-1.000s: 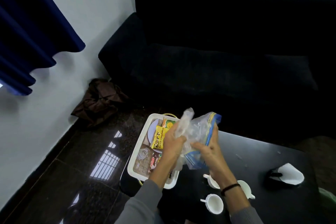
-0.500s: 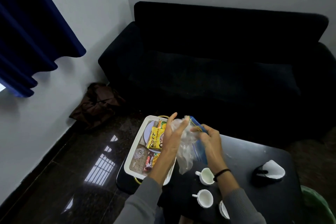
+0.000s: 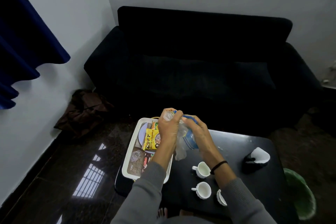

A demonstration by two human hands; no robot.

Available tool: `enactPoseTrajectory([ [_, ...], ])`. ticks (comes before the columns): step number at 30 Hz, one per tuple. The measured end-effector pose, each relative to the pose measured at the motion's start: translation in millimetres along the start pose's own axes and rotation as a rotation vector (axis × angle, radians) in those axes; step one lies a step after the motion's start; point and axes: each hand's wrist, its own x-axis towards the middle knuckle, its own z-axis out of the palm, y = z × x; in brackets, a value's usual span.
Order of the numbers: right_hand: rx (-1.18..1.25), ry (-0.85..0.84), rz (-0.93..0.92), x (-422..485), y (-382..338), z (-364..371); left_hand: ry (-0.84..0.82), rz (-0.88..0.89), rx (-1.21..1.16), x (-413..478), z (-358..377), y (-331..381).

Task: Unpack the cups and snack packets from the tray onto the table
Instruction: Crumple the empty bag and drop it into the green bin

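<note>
A white tray [image 3: 129, 152] sits at the left end of the black table [image 3: 245, 151]. It holds a yellow soya chunks packet [image 3: 150, 139], a brown packet [image 3: 138, 164], a small glass [image 3: 136, 155] and a plate [image 3: 141, 133]. Above the tray's right edge my left hand [image 3: 168, 127] and my right hand [image 3: 197, 132] both grip a crumpled clear plastic bag with a blue zip edge [image 3: 183, 142]. Three white cups stand on the table: one [image 3: 202, 169], one [image 3: 202, 190], one [image 3: 221, 197] partly behind my right sleeve.
A black-and-white folded object [image 3: 256, 160] lies on the table's right side. A green bin [image 3: 300, 196] stands at the table's right edge. A black sofa [image 3: 190, 69] is behind the table. Brown cloth [image 3: 85, 111] lies on the glossy floor by the wall.
The bag has been squeezed smaller between both hands, from spread open to a tight bunch. The view has shifted right, showing more of the table and bin.
</note>
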Motion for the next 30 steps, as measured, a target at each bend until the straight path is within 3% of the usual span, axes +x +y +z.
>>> enactPoseTrajectory([
  [6, 0.01, 0.133, -0.007, -21, -18, -5, 0.121, -0.06, -0.029, 13, 13, 4],
  [12, 0.044, 0.094, -0.017, -29, -31, -15, 0.161, -0.048, -0.089, 19, 45, 20],
  [22, 0.06, 0.363, -0.041, -25, -22, -69, -0.054, -0.182, 0.009, -28, 111, -3],
  [30, 0.104, 0.548, 0.013, -39, -10, -176, -0.322, -0.175, 0.25, -92, 201, -38],
])
